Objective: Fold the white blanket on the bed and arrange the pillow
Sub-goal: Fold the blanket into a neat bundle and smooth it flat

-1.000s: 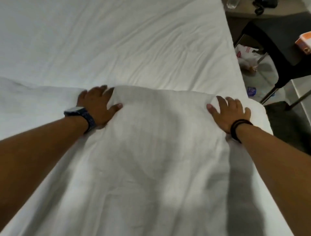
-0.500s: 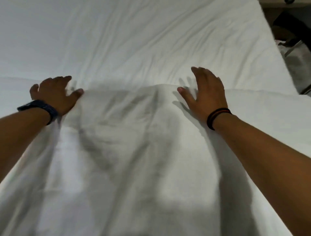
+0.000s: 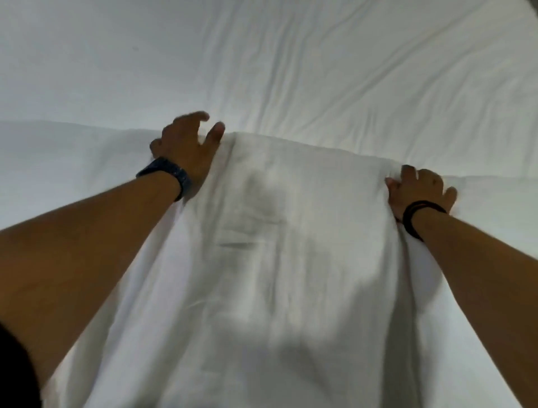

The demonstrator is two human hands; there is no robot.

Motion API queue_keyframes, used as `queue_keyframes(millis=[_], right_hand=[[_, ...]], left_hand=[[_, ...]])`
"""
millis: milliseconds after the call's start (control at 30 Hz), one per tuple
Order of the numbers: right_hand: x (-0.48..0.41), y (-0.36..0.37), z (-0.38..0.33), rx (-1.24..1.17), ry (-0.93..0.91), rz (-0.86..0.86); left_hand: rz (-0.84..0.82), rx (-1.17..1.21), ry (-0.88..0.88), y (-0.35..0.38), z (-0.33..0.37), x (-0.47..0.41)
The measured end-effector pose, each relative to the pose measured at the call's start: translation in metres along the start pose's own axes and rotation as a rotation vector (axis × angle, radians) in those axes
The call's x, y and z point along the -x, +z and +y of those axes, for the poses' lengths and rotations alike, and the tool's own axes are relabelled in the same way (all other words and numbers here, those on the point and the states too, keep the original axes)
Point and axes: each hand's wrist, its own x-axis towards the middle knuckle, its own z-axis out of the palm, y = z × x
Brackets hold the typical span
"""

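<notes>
The white blanket (image 3: 262, 262) lies over the near part of the bed, its far folded edge running across the middle of the view. My left hand (image 3: 186, 145), with a dark watch on the wrist, rests palm down at that edge left of centre, fingers apart and slightly lifted. At the same edge on the right, my right hand (image 3: 419, 189) wears dark wristbands; its fingers curl down into the cloth, which bunches under the wrist. No pillow is in view.
The white bed sheet (image 3: 291, 58), lightly creased, fills the far half of the view. A dark sliver beyond the bed's edge (image 3: 534, 3) shows at the top right corner. Dark clothing (image 3: 14, 364) sits at the bottom left.
The right hand slid outward to the right along the blanket's edge and its fingers curled from flat. The left hand shifted along the edge towards the centre. The floor and furniture left the view.
</notes>
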Motion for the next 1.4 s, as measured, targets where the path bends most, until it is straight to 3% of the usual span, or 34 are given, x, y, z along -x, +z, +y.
queue_keyframes(millis=[67,167,267,333,367,433,500,567,667,767,800,900,967,1167,1300,1400], right_hand=[[0.000,0.012,0.004,0.017,-0.027,-0.052],[0.000,0.008,0.000,-0.006,0.022,-0.069],[0.010,-0.006,-0.028,-0.214,0.054,0.225],[0.024,-0.017,-0.073,-0.441,-0.167,0.448],[0.033,-0.021,-0.102,-0.494,-0.314,0.466],[0.048,-0.019,-0.155,-0.417,-0.573,0.306],[0.061,0.000,-0.193,-0.150,-0.664,0.056],[0.065,0.016,-0.206,-0.003,-0.563,0.007],[0.072,0.020,-0.225,0.038,-0.311,0.310],[0.088,0.014,-0.255,-0.111,-0.063,0.572],[0.098,0.013,-0.269,-0.157,-0.110,0.555],[0.130,0.025,-0.304,-0.003,-0.378,0.064],[0.144,0.040,-0.313,0.045,-0.335,-0.085],[0.176,0.034,-0.352,-0.113,-0.235,-0.002],[0.200,0.024,-0.398,-0.112,-0.426,0.046],[0.206,0.020,-0.445,-0.188,-0.559,-0.065]], left_hand=[[-0.148,-0.196,-0.028,0.000,-0.043,0.018],[-0.196,-0.384,-0.010,-0.010,-0.095,0.040],[-0.207,-0.426,-0.086,-0.030,-0.131,0.031],[-0.209,-0.453,-0.138,-0.044,-0.154,0.016],[-0.228,-0.470,-0.142,-0.050,-0.166,0.009],[-0.296,-0.456,-0.133,-0.053,-0.184,0.002],[-0.353,-0.386,-0.124,-0.047,-0.202,0.003],[-0.337,-0.334,-0.091,-0.036,-0.218,0.006],[-0.302,-0.300,-0.048,-0.037,-0.252,-0.005],[-0.364,-0.358,0.006,-0.055,-0.286,-0.026],[-0.369,-0.385,0.023,-0.061,-0.297,-0.030],[-0.347,-0.415,0.051,-0.072,-0.326,-0.023],[-0.320,-0.383,0.054,-0.077,-0.344,-0.011],[-0.351,-0.438,0.039,-0.128,-0.406,0.028],[-0.263,-0.405,-0.088,-0.175,-0.446,0.013],[-0.239,-0.355,-0.217,-0.199,-0.483,-0.010]])
